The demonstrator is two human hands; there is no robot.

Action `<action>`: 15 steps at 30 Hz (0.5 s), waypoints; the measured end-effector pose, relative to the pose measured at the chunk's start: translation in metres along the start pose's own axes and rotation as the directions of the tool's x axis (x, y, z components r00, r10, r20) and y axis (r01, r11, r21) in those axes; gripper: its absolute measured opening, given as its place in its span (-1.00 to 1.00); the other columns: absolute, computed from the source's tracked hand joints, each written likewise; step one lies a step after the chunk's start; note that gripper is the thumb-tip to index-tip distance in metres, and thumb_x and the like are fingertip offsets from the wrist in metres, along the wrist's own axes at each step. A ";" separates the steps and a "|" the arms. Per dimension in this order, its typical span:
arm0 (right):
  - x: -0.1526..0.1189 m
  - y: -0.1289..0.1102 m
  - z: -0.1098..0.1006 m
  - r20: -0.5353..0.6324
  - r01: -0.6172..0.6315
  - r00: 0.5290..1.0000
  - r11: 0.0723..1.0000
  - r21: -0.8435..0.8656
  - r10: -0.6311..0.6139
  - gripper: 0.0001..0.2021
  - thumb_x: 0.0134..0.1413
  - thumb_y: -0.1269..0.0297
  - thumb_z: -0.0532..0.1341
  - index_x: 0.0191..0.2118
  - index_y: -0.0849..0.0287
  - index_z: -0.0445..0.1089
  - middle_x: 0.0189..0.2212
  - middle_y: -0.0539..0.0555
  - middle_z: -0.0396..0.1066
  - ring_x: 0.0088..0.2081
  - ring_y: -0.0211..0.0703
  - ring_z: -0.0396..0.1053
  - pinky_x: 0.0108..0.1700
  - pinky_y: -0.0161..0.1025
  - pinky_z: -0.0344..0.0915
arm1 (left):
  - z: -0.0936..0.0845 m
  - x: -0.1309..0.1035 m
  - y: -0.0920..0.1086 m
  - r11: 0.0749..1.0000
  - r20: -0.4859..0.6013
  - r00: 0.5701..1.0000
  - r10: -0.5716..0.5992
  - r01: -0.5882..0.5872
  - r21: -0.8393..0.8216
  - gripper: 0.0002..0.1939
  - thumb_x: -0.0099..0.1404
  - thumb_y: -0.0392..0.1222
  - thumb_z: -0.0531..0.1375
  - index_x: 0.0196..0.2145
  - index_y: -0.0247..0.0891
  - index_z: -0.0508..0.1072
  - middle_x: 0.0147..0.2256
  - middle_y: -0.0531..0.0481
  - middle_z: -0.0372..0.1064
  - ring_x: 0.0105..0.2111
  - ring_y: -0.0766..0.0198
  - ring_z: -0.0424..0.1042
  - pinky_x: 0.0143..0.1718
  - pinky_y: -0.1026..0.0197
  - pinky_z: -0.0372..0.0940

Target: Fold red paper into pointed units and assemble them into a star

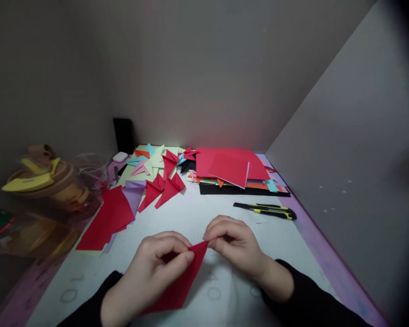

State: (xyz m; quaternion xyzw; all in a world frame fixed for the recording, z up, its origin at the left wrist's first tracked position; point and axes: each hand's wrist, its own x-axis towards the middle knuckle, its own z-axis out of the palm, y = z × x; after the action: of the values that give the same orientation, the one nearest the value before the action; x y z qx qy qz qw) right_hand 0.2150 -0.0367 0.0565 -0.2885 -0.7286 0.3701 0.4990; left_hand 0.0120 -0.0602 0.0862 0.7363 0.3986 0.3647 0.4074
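Note:
A folded piece of red paper (182, 286) is held up over the pale work surface near its front. My left hand (160, 263) pinches its upper edge between thumb and fingers and covers part of its left side. At the paper's upper right corner, my right hand (233, 243) grips the tip between thumb and fingertips. Beyond my hands lie several folded red pieces (170, 188).
A black and yellow utility knife (267, 210) lies to the right. Behind it are stacked red sheets (230, 165); more red paper (111, 218) is at the left. Cups (68, 181), a bottle (3, 225) and a black phone (123, 135) stand on the left side. Grey walls rise behind and right.

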 end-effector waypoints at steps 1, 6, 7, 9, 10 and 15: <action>0.000 -0.001 0.000 -0.001 -0.017 1.000 1.000 -0.012 0.017 -0.94 0.08 0.39 0.25 -0.37 0.13 0.48 -0.48 0.05 0.47 -0.42 -0.22 0.42 -0.39 -0.29 0.37 | 0.000 -0.001 0.000 1.000 -0.003 1.000 0.010 -0.010 0.007 -0.81 0.24 -0.37 0.16 -0.51 -0.25 0.46 -0.46 0.04 0.49 -0.44 0.36 0.47 -0.39 0.36 0.34; 0.001 -0.007 0.001 -0.002 -0.114 0.994 0.992 -0.049 0.114 -0.90 0.05 0.43 0.23 -0.44 0.16 0.46 -0.51 0.03 0.43 -0.47 -0.24 0.38 -0.47 -0.33 0.31 | 0.001 -0.005 -0.003 0.995 -0.021 0.997 0.069 -0.067 0.080 -0.85 0.25 -0.37 0.17 -0.45 -0.24 0.48 -0.41 0.04 0.49 -0.39 0.36 0.47 -0.35 0.36 0.34; 0.001 -0.009 0.002 -0.007 -0.126 0.992 0.991 -0.053 0.126 -0.89 0.06 0.43 0.22 -0.45 0.16 0.45 -0.52 0.03 0.43 -0.47 -0.25 0.37 -0.46 -0.33 0.30 | 0.001 -0.006 -0.003 0.993 -0.026 0.996 0.081 -0.078 0.094 -0.85 0.25 -0.38 0.17 -0.45 -0.24 0.48 -0.41 0.04 0.49 -0.39 0.36 0.47 -0.35 0.37 0.34; 0.001 -0.010 0.004 -0.022 -0.144 0.990 0.988 -0.065 0.142 -0.87 0.05 0.44 0.20 -0.48 0.16 0.43 -0.54 0.02 0.42 -0.48 -0.26 0.36 -0.46 -0.33 0.30 | 0.001 -0.007 -0.004 0.989 -0.037 0.994 0.105 -0.100 0.110 -0.85 0.24 -0.39 0.17 -0.44 -0.24 0.47 -0.41 0.05 0.49 -0.39 0.37 0.47 -0.36 0.38 0.34; 0.001 -0.011 0.005 -0.029 -0.150 0.989 0.986 -0.071 0.148 -0.86 0.05 0.44 0.19 -0.49 0.17 0.42 -0.55 0.01 0.42 -0.49 -0.26 0.35 -0.46 -0.33 0.29 | 0.001 -0.007 -0.004 0.988 -0.038 0.993 0.113 -0.108 0.114 -0.85 0.24 -0.40 0.17 -0.44 -0.23 0.47 -0.41 0.05 0.49 -0.39 0.37 0.47 -0.36 0.38 0.34; 0.001 -0.008 0.004 -0.048 -0.146 0.988 0.988 -0.044 0.144 -0.88 0.07 0.41 0.21 -0.46 0.16 0.43 -0.53 0.02 0.43 -0.49 -0.26 0.36 -0.47 -0.33 0.30 | 0.003 -0.005 -0.005 0.993 -0.042 0.996 0.080 -0.076 0.086 -0.84 0.25 -0.37 0.15 -0.46 -0.24 0.45 -0.41 0.04 0.48 -0.41 0.36 0.47 -0.38 0.37 0.34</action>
State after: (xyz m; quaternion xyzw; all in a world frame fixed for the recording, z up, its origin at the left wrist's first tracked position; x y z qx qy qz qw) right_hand 0.2104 -0.0416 0.0623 -0.3606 -0.7029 0.3816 0.4799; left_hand 0.0108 -0.0638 0.0795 0.7594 0.3938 0.3797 0.3523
